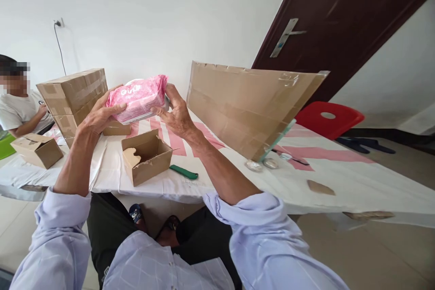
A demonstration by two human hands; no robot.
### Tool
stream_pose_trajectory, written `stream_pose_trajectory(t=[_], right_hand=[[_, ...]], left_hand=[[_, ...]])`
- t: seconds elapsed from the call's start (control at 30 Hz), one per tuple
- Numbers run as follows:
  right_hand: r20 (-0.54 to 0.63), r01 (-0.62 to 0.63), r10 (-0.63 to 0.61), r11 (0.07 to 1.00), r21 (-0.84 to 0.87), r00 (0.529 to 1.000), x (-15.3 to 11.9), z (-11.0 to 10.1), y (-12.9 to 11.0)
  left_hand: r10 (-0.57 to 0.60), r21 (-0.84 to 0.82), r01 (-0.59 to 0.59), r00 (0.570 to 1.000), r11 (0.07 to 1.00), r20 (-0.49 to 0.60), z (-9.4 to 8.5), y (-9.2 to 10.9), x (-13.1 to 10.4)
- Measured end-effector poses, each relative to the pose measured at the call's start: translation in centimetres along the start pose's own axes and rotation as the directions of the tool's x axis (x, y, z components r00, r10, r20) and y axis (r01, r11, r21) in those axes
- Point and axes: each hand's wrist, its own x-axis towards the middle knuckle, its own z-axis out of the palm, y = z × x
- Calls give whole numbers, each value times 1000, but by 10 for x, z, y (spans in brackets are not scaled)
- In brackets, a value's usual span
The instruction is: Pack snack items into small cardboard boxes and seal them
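Note:
A pink soft package (137, 99) with white lettering is held up between both hands above the table. My left hand (103, 111) grips its left end, thumb across the front. At the right end, my right hand (176, 111) has fingers and thumb closed on it. Below the package stands an open cardboard box (147, 170) with torn flaps; part of its inside is in shadow. A green cutter (184, 172) lies just right of this box.
Stacked cartons (84, 86) and a small box (38, 149) are at left, near a seated person (25, 108). A large cardboard sheet (244, 104) stands at right, with tape rolls (253, 166), a cardboard scrap (320, 187) and a red chair (329, 120) beyond.

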Motion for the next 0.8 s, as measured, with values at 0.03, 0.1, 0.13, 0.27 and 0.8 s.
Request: stream_pose_trajectory(t=[0.03,0.1,0.13,0.27,0.8], right_hand=[[21,23,-23,999,-40,1000,-5,0,3],[79,5,4,993,-116,997,-18,1,15],[114,-51,71,985,-167,991,-24,1,24],[210,-443,583,765,-469,785,-53,-6,57],[383,-527,855,518,-674,350,-93,-17,64]], left_hand=[[-11,-2,11,999,1000,53,-2,0,-3],[-12,12,11,995,1000,102,-9,-4,-8],[7,34,-9,997,999,79,-14,-9,-10],[79,195,-71,996,978,-33,-41,-47,-10],[-57,775,45,998,630,-12,-90,-211,15]])
